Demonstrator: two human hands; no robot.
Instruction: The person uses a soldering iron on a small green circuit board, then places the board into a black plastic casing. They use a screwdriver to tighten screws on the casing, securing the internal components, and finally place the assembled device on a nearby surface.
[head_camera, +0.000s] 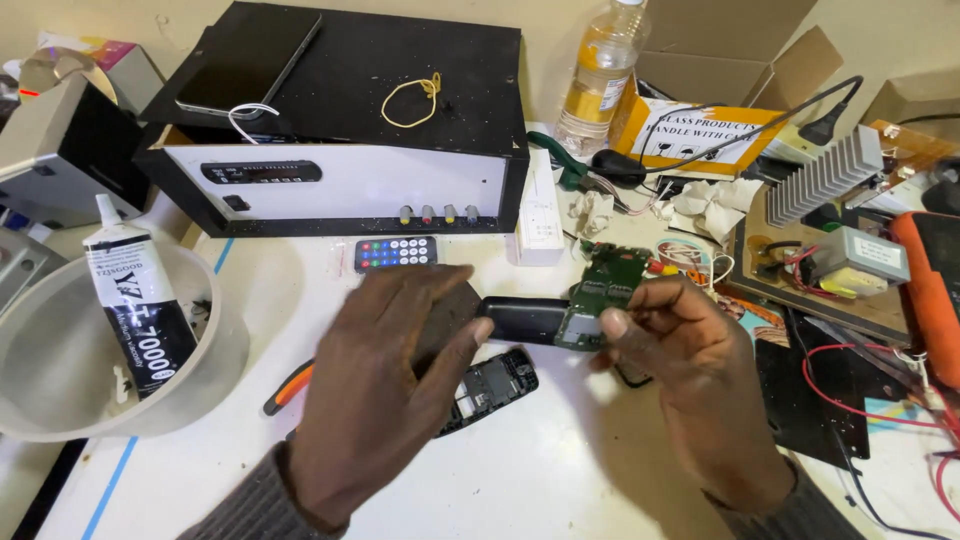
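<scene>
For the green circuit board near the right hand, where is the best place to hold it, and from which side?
Probably by the bare edges of its far, upper end, coming in from the right. The green circuit board tilts up and away there, while its near end is taken by the right hand and sits against the black phone part. Edges avoid the components.

A white worktable, edged with blue tape, is crowded with clutter. A beige wall is seen behind it, evenly lit.
</scene>
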